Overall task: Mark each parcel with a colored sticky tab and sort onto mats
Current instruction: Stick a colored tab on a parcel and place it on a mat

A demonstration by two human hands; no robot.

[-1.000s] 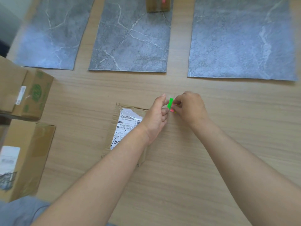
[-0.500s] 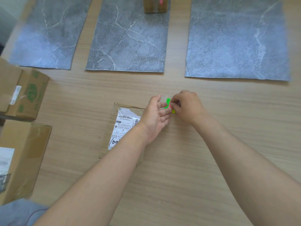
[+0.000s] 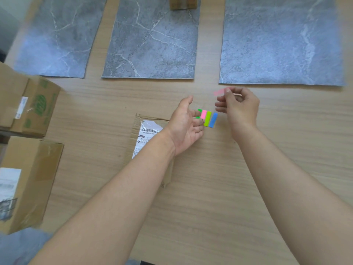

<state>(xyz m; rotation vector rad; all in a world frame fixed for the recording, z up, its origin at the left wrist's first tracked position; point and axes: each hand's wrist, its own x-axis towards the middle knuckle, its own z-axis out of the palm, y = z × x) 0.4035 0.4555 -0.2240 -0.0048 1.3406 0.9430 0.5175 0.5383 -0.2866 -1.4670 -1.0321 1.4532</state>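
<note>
Pink tab: pinched by one end between thumb and forefinger of the right hand, its free end pointing left, blurred, in the air just short of the near edge of the right mat. Tab pad: green, pink, lime and blue strips side by side, its left end held at the curled fingertips of the left hand; whether it rests on the table cannot be told. Parcel: flat, label up, largely hidden under the left wrist and forearm. Bare wood lies open to the right of the hands and between the hands and the mats. Middle mat carries a box cut off by the top edge; left mat is blurred. Upper carton and lower carton stand at the left edge, both cropped.
</note>
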